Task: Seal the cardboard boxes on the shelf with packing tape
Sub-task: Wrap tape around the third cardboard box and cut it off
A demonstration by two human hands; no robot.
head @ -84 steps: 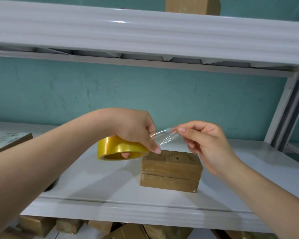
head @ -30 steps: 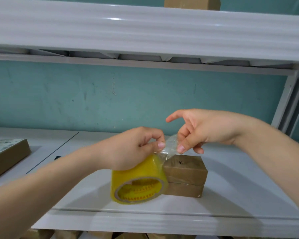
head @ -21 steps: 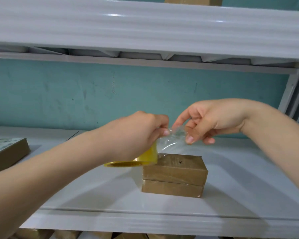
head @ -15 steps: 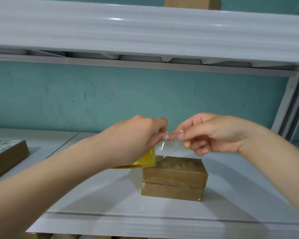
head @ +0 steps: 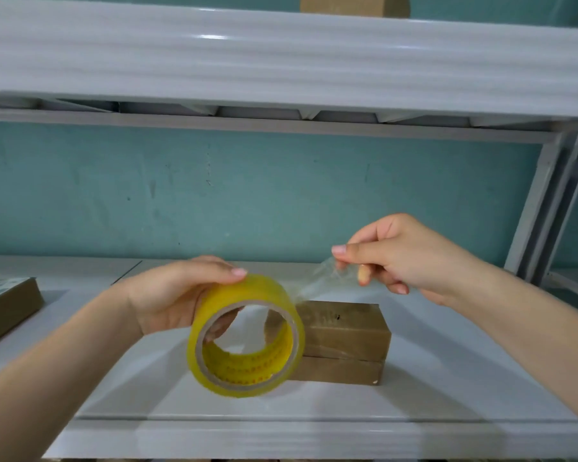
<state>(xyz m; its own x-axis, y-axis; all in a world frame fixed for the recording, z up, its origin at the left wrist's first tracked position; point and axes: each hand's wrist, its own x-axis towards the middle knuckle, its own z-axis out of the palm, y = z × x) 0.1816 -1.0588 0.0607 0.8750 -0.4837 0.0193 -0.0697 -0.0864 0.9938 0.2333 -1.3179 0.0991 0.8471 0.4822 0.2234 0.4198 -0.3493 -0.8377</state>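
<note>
While left hand [head: 171,301] grips tape roll [head: 247,291], now tilted core-forward, right hand [head: 407,258] pinches strip [head: 321,278], pulled farther right

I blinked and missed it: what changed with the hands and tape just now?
The right hand, pinching the loose tape end, pulled it away to the right, drawing out a longer strip. The left hand tipped the tape roll so its core faces the camera. Both grips held; the stacked boxes did not move.
</note>
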